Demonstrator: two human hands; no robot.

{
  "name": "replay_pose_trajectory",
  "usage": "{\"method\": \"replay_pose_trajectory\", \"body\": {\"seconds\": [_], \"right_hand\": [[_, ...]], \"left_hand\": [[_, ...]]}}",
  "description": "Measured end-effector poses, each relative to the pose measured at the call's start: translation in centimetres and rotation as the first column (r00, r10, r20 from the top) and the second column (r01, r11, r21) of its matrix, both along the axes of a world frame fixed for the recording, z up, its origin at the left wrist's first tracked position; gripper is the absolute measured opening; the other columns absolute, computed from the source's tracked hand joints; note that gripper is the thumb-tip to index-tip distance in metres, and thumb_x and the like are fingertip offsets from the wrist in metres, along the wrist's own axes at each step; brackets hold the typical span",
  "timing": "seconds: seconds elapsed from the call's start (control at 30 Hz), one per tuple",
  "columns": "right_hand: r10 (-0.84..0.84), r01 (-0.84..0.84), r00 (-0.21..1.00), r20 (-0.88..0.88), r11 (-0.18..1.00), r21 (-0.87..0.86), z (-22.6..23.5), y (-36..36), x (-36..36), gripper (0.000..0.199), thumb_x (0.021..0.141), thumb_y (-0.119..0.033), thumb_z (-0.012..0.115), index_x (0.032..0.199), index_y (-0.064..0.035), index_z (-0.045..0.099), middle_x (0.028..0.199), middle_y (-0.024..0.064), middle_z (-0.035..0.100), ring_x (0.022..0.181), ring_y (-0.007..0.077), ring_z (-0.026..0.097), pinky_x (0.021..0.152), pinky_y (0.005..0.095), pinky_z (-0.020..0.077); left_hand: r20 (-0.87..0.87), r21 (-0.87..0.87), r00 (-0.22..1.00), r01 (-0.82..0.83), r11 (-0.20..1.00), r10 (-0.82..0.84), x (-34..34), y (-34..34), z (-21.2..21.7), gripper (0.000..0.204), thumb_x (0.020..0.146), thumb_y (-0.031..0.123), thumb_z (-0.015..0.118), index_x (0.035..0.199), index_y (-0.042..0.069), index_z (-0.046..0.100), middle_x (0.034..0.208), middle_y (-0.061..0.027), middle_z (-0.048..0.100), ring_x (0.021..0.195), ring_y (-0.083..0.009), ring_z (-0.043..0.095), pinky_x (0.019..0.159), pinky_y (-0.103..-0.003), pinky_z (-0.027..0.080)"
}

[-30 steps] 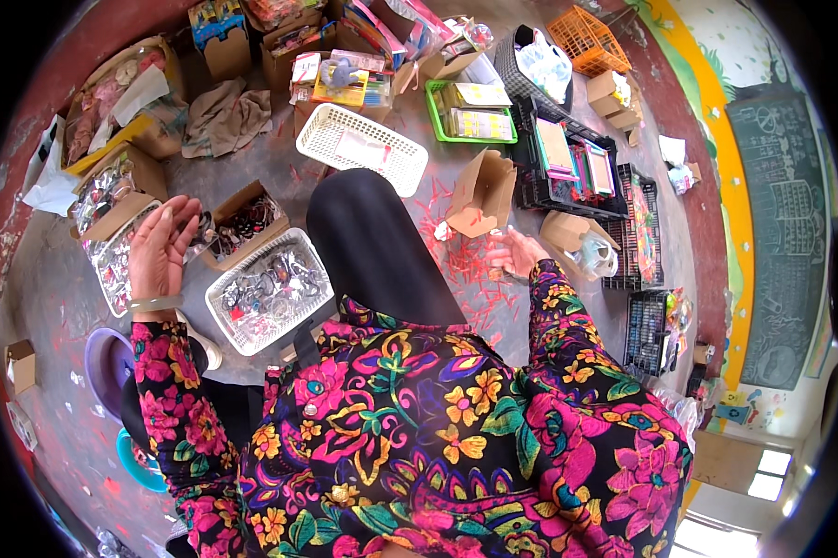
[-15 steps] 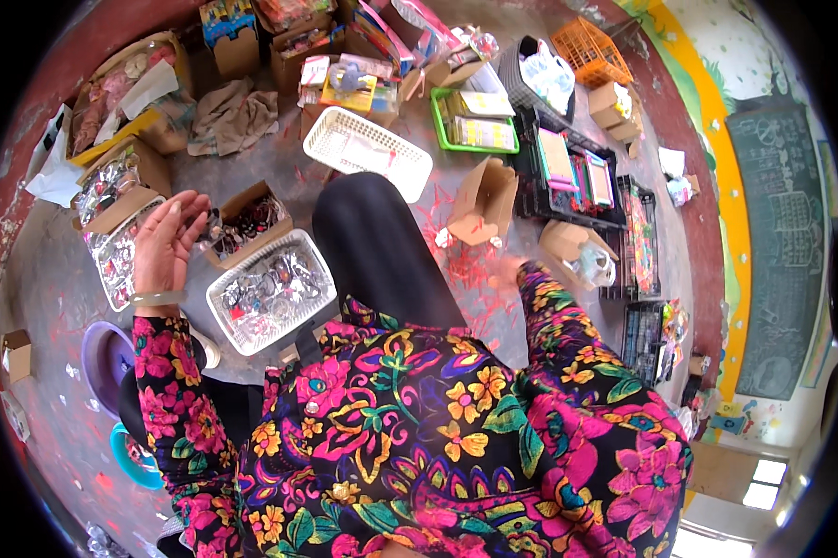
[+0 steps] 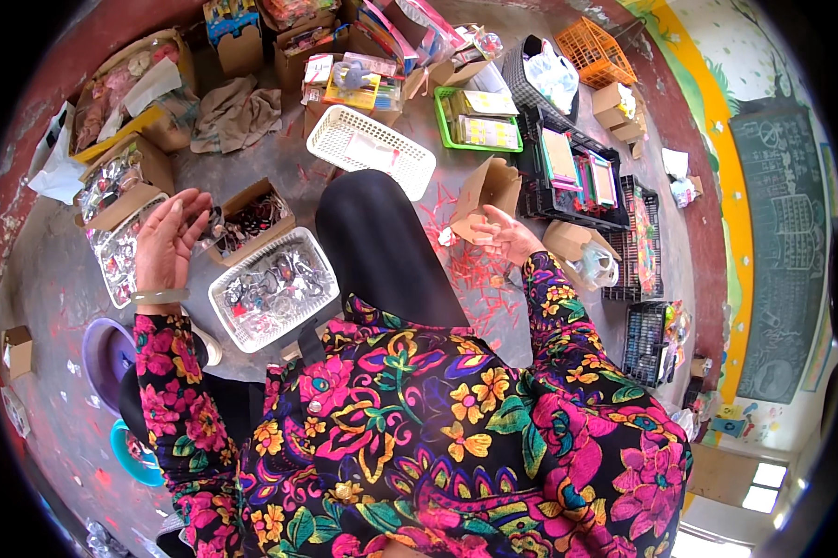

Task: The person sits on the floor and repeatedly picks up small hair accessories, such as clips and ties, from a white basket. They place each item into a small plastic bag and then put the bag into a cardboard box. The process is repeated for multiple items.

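Note:
My left hand, a pale bangle at its wrist, is raised with fingers stretched out and nothing visible in it. Beside it stand an open cardboard box of small dark items and a white plastic basket full of small packaged trinkets. My right hand is spread at the near side of an upright, open cardboard box; I cannot tell whether they touch. Red paper shreds lie on the floor below that hand. My black-clad knee rises between the two hands.
Ahead are a long white basket and a green tray of packets. Black crates, a box with a plastic bag and an orange crate stand right. A purple basin and teal basin sit left.
My right hand has moved up toward the upright cardboard box, and its fingers now show spread where they were blurred. My left hand has hardly moved.

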State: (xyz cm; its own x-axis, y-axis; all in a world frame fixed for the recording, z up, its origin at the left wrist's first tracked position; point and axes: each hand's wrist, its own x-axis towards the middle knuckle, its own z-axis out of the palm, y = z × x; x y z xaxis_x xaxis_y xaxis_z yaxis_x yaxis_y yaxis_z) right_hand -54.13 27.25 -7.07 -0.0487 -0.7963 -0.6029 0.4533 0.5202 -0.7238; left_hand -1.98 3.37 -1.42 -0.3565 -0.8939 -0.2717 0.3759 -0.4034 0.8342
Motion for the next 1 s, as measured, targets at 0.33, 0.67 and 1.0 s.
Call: {"method": "replay_pose_trajectory", "body": {"seconds": [0.33, 0.67, 1.0], "right_hand": [[0.394, -0.305, 0.361, -0.845, 0.906, 0.293, -1.7, -6.6, -0.4, 0.019, 0.079, -0.018, 0.061, 0.082, -0.0002, 0.066, 0.07, 0.0063, 0.064, 0.056, 0.0155, 0.06, 0.052, 0.0273, 0.0495], [0.345, -0.658, 0.698, -0.627, 0.655, -0.372, 12.0, -24.6, 29.7, 0.043, 0.078, -0.015, 0.065, 0.115, 0.0, 0.05, 0.103, 0.0069, 0.059, 0.093, 0.0135, 0.056, 0.082, 0.0243, 0.0432], [0.532, -0.63, 0.776, -0.338, 0.671, -0.391, 13.2, -26.5, 36.4, 0.022, 0.079, -0.013, 0.066, 0.097, -0.0005, 0.061, 0.086, 0.0006, 0.061, 0.081, 0.0067, 0.055, 0.066, 0.0209, 0.0459]], "left_hand": [[-0.103, -0.001, 0.994, 0.033, 0.999, -0.033, -1.2, 0.0, -0.1, 0.026, 0.091, 0.011, 0.045, 0.108, -0.008, 0.052, 0.105, -0.0194, 0.058, 0.099, -0.0242, 0.058, 0.084, -0.029, 0.05], [-0.288, -0.079, 0.955, -0.1, 0.992, 0.073, 0.5, 0.9, 2.2, 0.028, 0.091, 0.012, 0.046, 0.111, -0.007, 0.05, 0.108, -0.021, 0.057, 0.102, -0.0269, 0.057, 0.086, -0.032, 0.049], [-0.38, -0.065, 0.9, -0.259, 0.964, 0.216, 1.5, 0.9, 3.3, 0.024, 0.093, 0.014, 0.044, 0.111, 0.0, 0.05, 0.109, -0.0131, 0.056, 0.099, -0.0219, 0.057, 0.082, -0.033, 0.051]]}}
